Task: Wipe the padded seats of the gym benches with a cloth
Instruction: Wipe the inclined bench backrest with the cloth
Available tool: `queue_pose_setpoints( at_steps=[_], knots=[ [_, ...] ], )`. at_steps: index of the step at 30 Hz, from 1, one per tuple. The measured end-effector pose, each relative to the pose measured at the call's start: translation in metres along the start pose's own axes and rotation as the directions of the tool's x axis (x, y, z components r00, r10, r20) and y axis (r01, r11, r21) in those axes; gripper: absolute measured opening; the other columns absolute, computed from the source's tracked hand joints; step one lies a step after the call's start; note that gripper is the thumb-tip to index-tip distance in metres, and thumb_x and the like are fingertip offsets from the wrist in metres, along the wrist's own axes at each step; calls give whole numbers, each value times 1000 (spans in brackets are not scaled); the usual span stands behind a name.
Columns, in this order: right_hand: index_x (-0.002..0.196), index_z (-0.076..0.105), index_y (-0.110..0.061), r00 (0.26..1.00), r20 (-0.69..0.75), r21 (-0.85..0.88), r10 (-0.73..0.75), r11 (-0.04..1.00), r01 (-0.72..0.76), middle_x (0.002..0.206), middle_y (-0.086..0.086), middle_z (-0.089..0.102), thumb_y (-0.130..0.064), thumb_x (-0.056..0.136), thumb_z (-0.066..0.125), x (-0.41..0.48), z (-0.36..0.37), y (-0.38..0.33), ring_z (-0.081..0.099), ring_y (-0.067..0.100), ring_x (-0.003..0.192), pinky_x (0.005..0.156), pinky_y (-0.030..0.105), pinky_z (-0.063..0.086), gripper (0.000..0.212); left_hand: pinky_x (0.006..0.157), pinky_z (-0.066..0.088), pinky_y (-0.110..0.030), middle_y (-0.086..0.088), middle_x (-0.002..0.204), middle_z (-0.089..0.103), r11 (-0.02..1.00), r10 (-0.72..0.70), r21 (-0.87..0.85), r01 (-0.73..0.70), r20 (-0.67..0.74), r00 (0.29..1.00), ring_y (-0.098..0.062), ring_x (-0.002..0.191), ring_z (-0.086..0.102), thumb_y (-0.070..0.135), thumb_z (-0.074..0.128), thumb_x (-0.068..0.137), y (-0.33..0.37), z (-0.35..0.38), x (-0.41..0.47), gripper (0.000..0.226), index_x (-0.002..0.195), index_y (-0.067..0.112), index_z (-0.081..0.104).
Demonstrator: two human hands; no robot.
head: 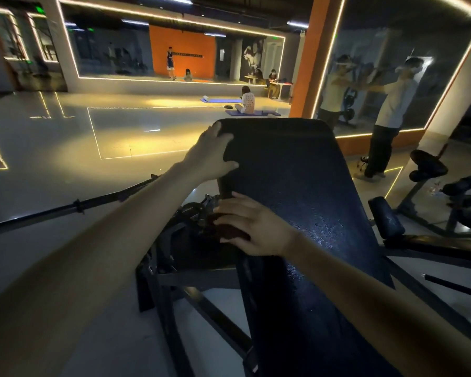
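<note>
bench pad [297, 186]: black, pebbled sheen | cloth [234, 233]: dark reddish-brown | pillar [307, 63]: orange | mats [267, 113]: blue

The gym is dim. Warm LED strips [172, 18] framing the far and right mirrors [114, 50] give most light, and a yellow glare pools on the glossy floor [136, 131] left of centre. The bench pad [297, 180] is near black with speckled sheen. Edges bow outward; far figures [247, 102] are soft and grainy.

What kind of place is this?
Most likely a gym: there's a padded bench, a barbell on the floor, and mats near a big mirror.
</note>
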State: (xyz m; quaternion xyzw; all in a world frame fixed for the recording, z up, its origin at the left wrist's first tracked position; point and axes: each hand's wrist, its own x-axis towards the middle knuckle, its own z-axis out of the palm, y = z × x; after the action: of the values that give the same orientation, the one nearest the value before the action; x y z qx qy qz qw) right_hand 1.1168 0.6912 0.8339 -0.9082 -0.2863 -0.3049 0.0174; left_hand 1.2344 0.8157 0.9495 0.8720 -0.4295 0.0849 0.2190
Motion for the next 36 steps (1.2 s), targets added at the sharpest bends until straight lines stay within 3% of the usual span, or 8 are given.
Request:
queue_pose_setpoints(
  at_steps=[4, 9, 17, 20, 25, 28, 32, 36],
  knots=[
    [118, 69, -5, 995, 74, 96, -68, 994, 60, 134, 13, 60, -29, 95, 55, -40, 0, -22, 50, 28, 132, 119, 45, 27, 36, 122, 2, -46, -4, 165, -3, 917, 272, 243, -316, 198, 942, -21, 151, -9, 49, 45, 99, -20, 16, -22, 62, 154, 33, 23],
    [136, 58, -6, 930, 289, 99, -229, 973, 209, 149, 15, 46, -19, 89, 60, -46, -13, -8, 38, 28, 143, 120, 49, 25, 48, 122, -2, -44, 0, 163, -15, 823, 352, 372, -428, 258, 900, -19, 148, -21, 57, 26, 99, -39, 25, -36, 62, 155, 39, 6],
    [130, 63, -6, 984, 177, 16, 15, 1000, -18, 139, 16, 55, -20, 91, 56, -20, -26, -3, 47, 28, 133, 123, 34, 18, 42, 122, -5, -46, 7, 163, -13, 829, 338, 360, -428, 287, 896, -15, 148, -20, 43, 21, 105, -42, 17, -32, 49, 153, 44, 8],
    [124, 65, -5, 971, 234, 79, -42, 997, 24, 140, 15, 54, -18, 86, 56, -53, -26, -26, 46, 27, 133, 122, 33, 19, 42, 122, -6, -45, 9, 163, -10, 853, 326, 323, -410, 284, 902, -13, 149, -18, 40, 22, 106, -40, 16, -33, 48, 153, 45, 12],
    [121, 67, -6, 918, 347, -6, -193, 978, 208, 132, 16, 60, -14, 73, 60, -37, -32, -12, 53, 30, 124, 111, 47, 40, 49, 121, -7, -41, 9, 164, -7, 862, 303, 332, -383, 269, 914, -12, 149, -16, 40, 23, 106, -34, 15, -36, 47, 152, 45, 16],
    [119, 69, -8, 945, 312, -115, -101, 983, 143, 130, 13, 63, -10, 66, 67, -8, -37, 2, 53, 30, 122, 110, 47, 41, 53, 121, -7, -40, 9, 164, -3, 855, 310, 345, -387, 259, 915, -13, 150, -12, 39, 27, 106, -34, 13, -34, 46, 152, 44, 20],
    [115, 70, -6, 974, 228, -148, 5, 989, 29, 123, 12, 65, -16, 78, 46, 12, -44, -1, 56, 29, 116, 103, 47, 47, 46, 120, -4, -39, 9, 164, 5, 856, 307, 352, -378, 240, 921, -13, 151, -4, 34, 33, 106, -33, 11, -27, 44, 149, 44, 29],
    [106, 70, -4, 970, 240, -35, -30, 999, 39, 117, 12, 64, -7, 70, 68, -12, -34, -21, 55, 29, 111, 95, 45, 49, 36, 120, 3, -40, 8, 164, 7, 846, 306, 377, -378, 238, 922, -15, 151, -1, 28, 35, 106, -35, 13, -24, 46, 149, 43, 29]
  ],
)
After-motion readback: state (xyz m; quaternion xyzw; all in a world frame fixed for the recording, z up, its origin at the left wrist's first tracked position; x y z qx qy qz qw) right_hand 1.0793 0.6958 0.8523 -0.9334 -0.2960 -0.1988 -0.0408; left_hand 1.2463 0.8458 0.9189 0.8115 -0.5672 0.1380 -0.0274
